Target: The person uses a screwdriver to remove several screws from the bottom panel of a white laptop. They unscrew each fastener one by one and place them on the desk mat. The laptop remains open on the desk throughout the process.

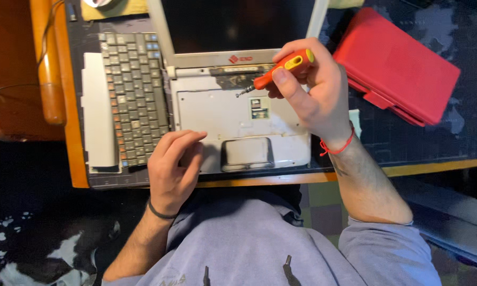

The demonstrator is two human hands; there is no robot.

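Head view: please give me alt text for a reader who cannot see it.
The right hand holds an orange screwdriver over an opened white laptop, while the left hand rests on its front edge. The removed keyboard lies to the left, a red case to the right.

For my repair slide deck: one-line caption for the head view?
Right hand aims orange screwdriver at keyboardless laptop; left hand steadies it.

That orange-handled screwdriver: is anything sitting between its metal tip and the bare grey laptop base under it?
Nothing visible does. The right hand holds the orange-handled screwdriver tilted, tip over the open grey laptop base. The detached dark keyboard lies off to the side, and the left hand rests on the front edge, clear of the tip.
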